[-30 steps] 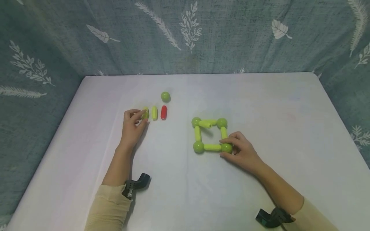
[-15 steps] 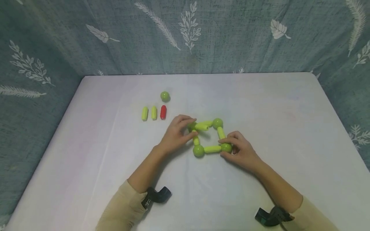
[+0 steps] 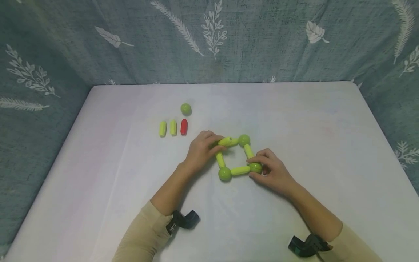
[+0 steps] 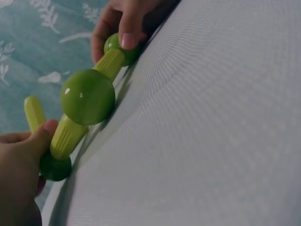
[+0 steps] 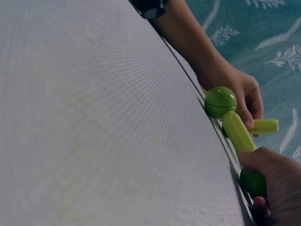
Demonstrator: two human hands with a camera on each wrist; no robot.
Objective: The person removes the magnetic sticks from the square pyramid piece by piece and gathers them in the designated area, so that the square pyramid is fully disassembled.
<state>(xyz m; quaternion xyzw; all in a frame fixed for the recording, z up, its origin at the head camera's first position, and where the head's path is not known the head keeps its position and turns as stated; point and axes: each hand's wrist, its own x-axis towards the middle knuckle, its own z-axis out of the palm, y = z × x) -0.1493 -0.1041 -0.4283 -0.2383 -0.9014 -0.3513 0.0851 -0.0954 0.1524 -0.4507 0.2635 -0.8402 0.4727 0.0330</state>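
A square frame of green balls and yellow-green rods (image 3: 240, 170) lies mid-table. At its far left corner my left hand (image 3: 203, 151) grips the ball (image 4: 55, 168), which its fingers mostly hide in the head view. An extra rod (image 4: 34, 113) sticks up from that corner, beside the left thumb. My right hand (image 3: 273, 171) pinches the near right ball (image 3: 255, 167) between thumb and fingers. The near left ball (image 3: 224, 174) and far right ball (image 3: 244, 140) are untouched.
Left of the frame lie two loose yellow-green rods (image 3: 163, 128) and a red rod (image 3: 184, 127) in a row. A loose green ball (image 3: 186, 108) sits behind them. A leaf-patterned curtain (image 3: 262, 43) hangs at the white table's (image 3: 294, 109) back edge.
My left hand has left the loose rods and come right onto the frame's far left corner. The frame has turned slightly counterclockwise, its sticking-up rod changing direction. My right hand keeps its place.
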